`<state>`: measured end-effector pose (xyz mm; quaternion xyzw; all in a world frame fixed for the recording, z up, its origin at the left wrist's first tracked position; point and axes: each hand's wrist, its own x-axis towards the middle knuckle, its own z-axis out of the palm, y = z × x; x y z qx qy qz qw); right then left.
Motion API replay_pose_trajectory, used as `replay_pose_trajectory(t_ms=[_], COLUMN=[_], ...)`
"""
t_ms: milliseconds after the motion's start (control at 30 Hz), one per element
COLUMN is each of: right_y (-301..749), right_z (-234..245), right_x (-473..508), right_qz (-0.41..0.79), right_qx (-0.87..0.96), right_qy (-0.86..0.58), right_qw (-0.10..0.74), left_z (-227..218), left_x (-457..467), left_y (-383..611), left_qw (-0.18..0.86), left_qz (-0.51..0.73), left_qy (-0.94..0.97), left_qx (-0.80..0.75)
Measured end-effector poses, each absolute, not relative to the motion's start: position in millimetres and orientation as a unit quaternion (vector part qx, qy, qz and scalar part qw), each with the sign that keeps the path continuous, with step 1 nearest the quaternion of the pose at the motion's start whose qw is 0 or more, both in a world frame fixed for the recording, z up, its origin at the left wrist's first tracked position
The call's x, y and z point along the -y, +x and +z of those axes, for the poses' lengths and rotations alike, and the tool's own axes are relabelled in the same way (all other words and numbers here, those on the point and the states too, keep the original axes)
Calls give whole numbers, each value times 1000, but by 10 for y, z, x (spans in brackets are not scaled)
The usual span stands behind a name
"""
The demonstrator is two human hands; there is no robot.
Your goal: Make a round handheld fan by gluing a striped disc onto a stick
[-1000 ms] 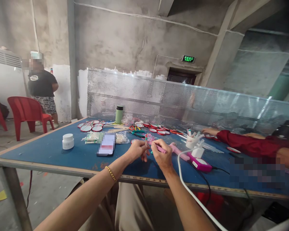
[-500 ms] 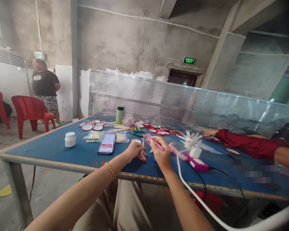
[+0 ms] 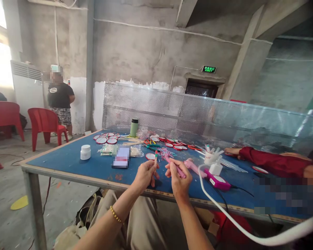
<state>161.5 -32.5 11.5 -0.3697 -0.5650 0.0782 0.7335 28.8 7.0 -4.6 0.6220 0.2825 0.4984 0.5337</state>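
In the head view, the left hand (image 3: 145,172) has its fingers closed on an upright stick (image 3: 155,158) above the bench (image 3: 61,163); the right hand's (image 3: 181,181) fingers grip a pink pen-like tool (image 3: 182,172), apart from it. I'd judge this piece midway, while the red-rimmed discs (image 3: 101,140) lie aside. The green sign (image 3: 209,69) reads "EXIT" beneath Chinese characters; the bench-edge lettering is too small.

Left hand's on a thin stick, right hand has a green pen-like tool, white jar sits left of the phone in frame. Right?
One slip: the pen-like tool in the right hand is pink, not green, as the head view shows. The left hand on a thin stick and the white jar left of the phone stand.
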Motion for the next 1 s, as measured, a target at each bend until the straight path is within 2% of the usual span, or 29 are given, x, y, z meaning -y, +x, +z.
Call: replay_pose_trajectory(t_ms=[200, 433, 1000], right_y=[1500, 1551, 1591], right_z=[99, 93, 133], right_x=[360, 352, 317], right_qz=[47, 131, 81], right_qx=[609, 574, 588], right_qy=[-366, -379, -376], right_qw=[702, 714, 711], left_z=[-39, -21, -17], left_x=[-62, 23, 36], left_y=[247, 181, 188], left_qw=[537, 552, 526], left_qz=[478, 448, 441], left_qy=[637, 657, 673], left_qx=[-277, -252, -277])
